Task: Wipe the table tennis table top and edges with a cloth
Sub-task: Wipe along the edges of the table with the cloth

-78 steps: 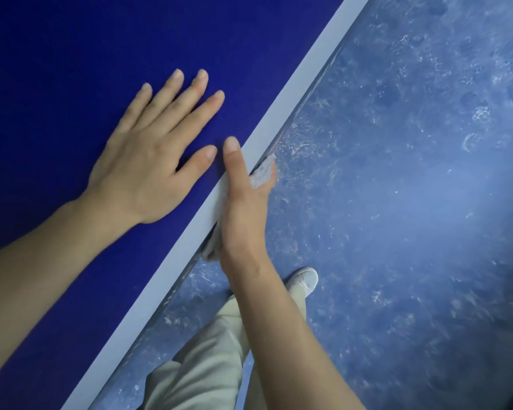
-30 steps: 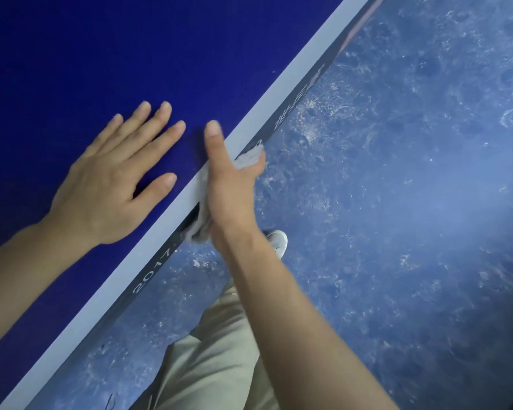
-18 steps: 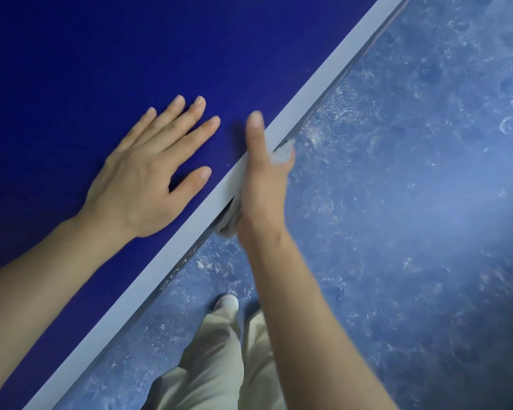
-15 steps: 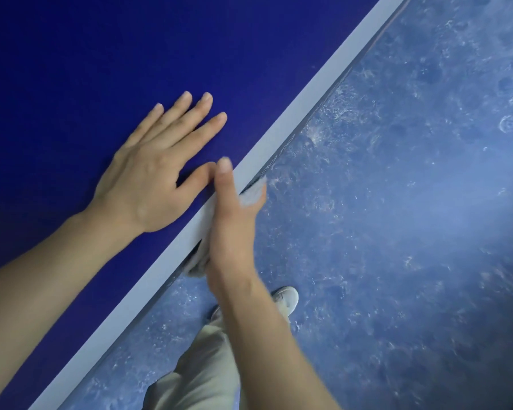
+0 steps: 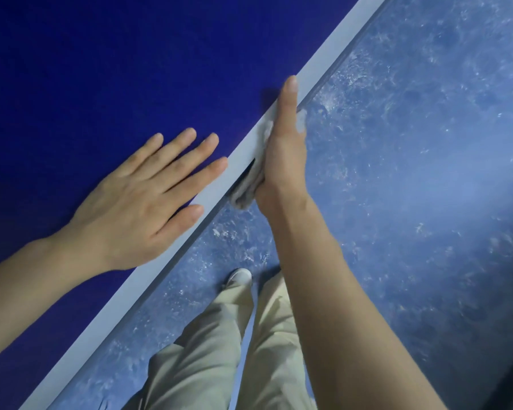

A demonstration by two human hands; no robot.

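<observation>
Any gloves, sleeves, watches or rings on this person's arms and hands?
None visible. The left hand and right hand are ungloved, with no rings showing. Both forearms are uncovered to the frame edge, wrists free of watches or bands. Fingernails look short and unpainted.

Dim bluish light, soft blur, glare on floor (image 5: 456, 202) at right.

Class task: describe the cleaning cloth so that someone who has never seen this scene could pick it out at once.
Start at the dark blue table top and follow its pale border stripe to the right hand gripping the edge. The cloth is the crumpled grey-white wad under that palm, the only soft, wrinkled thing there.
</observation>
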